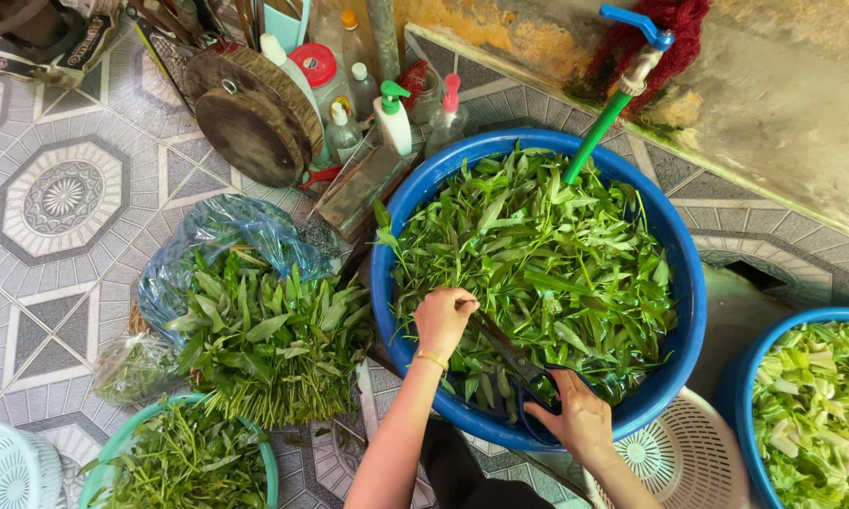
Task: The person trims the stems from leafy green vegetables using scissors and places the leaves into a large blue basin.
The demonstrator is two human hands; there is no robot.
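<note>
A big blue basin (684, 283) holds a heap of cut green leafy stems (547, 254). My left hand (443, 316), with a gold bracelet on the wrist, is closed around a bunch of stems at the basin's near left. My right hand (575, 415) grips the dark loop handles of a pair of scissors (514, 358), whose blades point up and left toward my left hand. A green hose (594, 137) from a blue-handled tap (643, 28) dips into the basin at the back.
A bundle of uncut greens (274, 339) lies on a blue plastic bag (227, 231) to the left. A teal basin of greens (184, 462), a second blue basin of pale chopped leaves (816, 405), a white colander (669, 452), wooden chopping boards (255, 113) and bottles (391, 118) stand around.
</note>
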